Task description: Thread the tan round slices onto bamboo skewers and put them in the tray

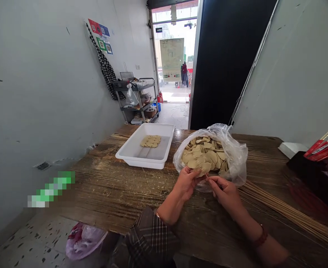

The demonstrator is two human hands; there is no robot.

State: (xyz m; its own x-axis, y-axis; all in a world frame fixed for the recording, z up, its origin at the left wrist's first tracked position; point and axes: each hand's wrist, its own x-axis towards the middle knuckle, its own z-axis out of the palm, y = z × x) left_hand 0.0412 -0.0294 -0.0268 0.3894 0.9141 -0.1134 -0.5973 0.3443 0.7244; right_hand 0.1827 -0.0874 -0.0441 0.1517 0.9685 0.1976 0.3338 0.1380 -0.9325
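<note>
My left hand [188,180] is closed on a few thin, flat beige food slices [199,166] at the near edge of an open plastic bag. Close beside it, my right hand [222,188] pinches a thin bamboo skewer [207,176], its tip at the slices; I cannot tell how far it goes in. Many more loose slices [205,143] fill the clear plastic bag [238,158]. To the left stands a white plastic tub [141,162], with skewered slices [151,141] lying flat on its bottom. A bundle of bamboo skewers [287,208] lies right of my right hand.
The wooden table [119,190] has crumbs scattered on it. A black box [300,167] with red-wrapped sticks stands at the right, near a white block [291,149]. A lilac-bagged bin [84,242] is below the left edge. A cart [136,89] stands by the glass door.
</note>
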